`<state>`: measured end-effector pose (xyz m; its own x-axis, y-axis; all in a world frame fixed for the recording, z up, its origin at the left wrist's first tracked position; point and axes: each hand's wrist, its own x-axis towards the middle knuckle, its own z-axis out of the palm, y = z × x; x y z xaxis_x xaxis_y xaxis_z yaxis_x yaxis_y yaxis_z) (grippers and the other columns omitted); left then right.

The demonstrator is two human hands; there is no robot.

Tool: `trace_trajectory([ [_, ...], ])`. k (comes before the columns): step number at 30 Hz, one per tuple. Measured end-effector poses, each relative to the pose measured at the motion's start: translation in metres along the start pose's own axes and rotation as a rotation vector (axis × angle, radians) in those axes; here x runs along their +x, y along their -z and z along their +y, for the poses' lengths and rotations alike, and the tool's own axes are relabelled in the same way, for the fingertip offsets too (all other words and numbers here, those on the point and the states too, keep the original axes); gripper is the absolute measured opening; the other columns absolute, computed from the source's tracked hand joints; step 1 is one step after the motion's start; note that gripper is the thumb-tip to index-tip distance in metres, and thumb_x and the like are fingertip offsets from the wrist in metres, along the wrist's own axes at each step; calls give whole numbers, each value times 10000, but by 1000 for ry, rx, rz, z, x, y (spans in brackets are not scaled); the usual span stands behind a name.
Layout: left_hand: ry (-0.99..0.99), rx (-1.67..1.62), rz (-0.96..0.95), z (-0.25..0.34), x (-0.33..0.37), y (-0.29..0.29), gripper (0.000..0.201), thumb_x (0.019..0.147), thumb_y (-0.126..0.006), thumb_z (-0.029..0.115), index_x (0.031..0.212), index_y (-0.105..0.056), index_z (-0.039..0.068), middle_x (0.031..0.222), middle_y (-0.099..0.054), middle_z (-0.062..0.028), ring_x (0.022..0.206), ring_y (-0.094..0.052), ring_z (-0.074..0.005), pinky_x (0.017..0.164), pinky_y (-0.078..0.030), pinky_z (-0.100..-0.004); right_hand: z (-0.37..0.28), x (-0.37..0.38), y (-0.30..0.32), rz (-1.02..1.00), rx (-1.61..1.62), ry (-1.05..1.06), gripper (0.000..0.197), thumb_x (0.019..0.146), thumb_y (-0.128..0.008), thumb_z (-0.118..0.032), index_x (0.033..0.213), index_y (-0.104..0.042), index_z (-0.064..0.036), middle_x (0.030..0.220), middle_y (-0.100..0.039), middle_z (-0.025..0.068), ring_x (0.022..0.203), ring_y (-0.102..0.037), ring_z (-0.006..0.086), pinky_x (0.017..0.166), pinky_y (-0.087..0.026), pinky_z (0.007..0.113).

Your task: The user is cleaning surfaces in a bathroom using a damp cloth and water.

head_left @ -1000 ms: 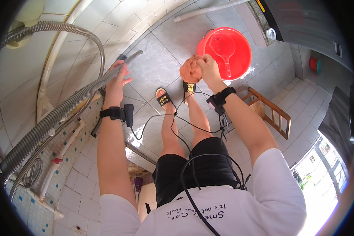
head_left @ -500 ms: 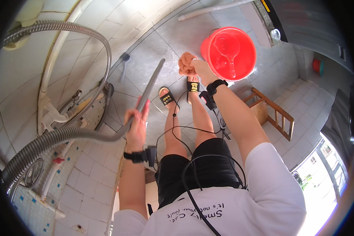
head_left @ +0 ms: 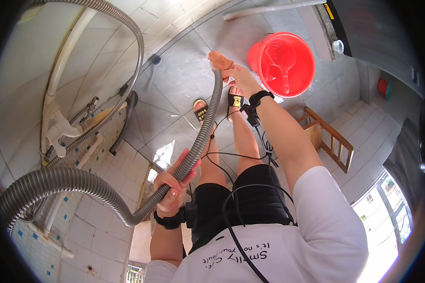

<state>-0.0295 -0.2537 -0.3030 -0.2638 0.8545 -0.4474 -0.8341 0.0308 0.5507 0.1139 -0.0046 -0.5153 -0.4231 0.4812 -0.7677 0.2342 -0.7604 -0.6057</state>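
A grey corrugated hose [head_left: 200, 141] crosses in front of my legs, and my left hand [head_left: 173, 186] is wrapped round it. Beyond that hand the hose rises to its tip beside an orange-brown cloth [head_left: 219, 60]. My right hand [head_left: 243, 81] pinches the cloth, which hangs against the hose's end. From my left hand the hose bends down, then loops away to the left edge. Just right of my right hand stands a red bucket [head_left: 307, 70] with a clear red dipper [head_left: 284, 70] inside it.
A wooden stool [head_left: 333, 146] lies at the right, below the bucket. White pipes [head_left: 56, 127] and another thin hose [head_left: 139, 47] run along the left wall. A brush [head_left: 154, 61] rests on the tiled floor near it. Black cables [head_left: 222, 153] hang before my legs.
My left hand has come down and right, drawing the hose nearer my body. The hose's tip has moved right and now meets the cloth, which my right hand still holds.
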Motion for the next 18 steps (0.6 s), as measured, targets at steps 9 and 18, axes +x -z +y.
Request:
trace_trajectory([
  [9, -49, -57, -103, 13, -16, -9, 236, 799, -685, 196, 711, -537, 36, 1358, -272, -341, 1192, -362, -520, 979, -397, -477, 6, 23, 9, -139, 70, -25, 248, 835, -571, -140, 1045, -554, -9, 914, -608, 60, 746, -567, 142, 720, -462, 290],
  [18, -62, -43, -179, 15, -18, -14, 233, 811, -668, 184, 709, -510, 46, 1358, -291, -331, 1150, -436, -498, 929, -448, -444, 21, 24, 5, -227, 188, -64, 188, 777, -578, -149, 944, -618, -72, 927, -597, 17, 842, -537, 126, 768, -393, 305],
])
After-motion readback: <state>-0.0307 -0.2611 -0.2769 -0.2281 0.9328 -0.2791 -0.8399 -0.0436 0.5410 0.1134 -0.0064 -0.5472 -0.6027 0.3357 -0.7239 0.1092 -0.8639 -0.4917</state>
